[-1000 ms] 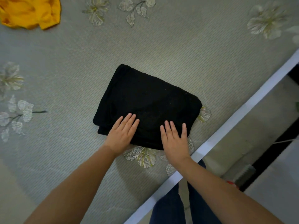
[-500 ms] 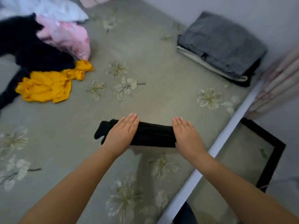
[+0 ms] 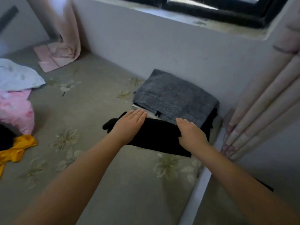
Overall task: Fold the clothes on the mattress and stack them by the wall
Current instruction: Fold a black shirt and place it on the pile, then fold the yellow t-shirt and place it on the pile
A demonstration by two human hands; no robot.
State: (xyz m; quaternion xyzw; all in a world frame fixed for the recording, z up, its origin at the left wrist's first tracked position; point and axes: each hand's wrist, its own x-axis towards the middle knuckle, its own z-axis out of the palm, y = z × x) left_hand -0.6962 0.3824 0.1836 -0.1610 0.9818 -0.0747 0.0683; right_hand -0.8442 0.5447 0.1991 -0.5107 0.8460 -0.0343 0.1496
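Note:
A folded black garment (image 3: pixel 155 135) hangs between my two hands above the floral grey mattress (image 3: pixel 97 111). My left hand (image 3: pixel 129 125) lies flat-fingered on its left end and my right hand (image 3: pixel 190 133) on its right end; the right thumb tucks under the cloth, the left thumb is hidden. The garment's far edge overlaps the near side of the stack of folded clothes (image 3: pixel 175 96), whose top piece is grey and which sits against the wall (image 3: pixel 162 51).
Unfolded clothes lie at the left: a yellow piece (image 3: pixel 17 148), a pink one (image 3: pixel 14 114), a white one (image 3: pixel 17 77) and some black cloth (image 3: pixel 4 137). Curtains (image 3: pixel 259 111) hang at the right beyond the mattress's white edge (image 3: pixel 199 189). A pink curtain (image 3: pixel 65 26) hangs at the back left.
The black garment has been lifted off the mattress and carried forward to the stack by the wall. My view has swung up from the mattress to the wall and window.

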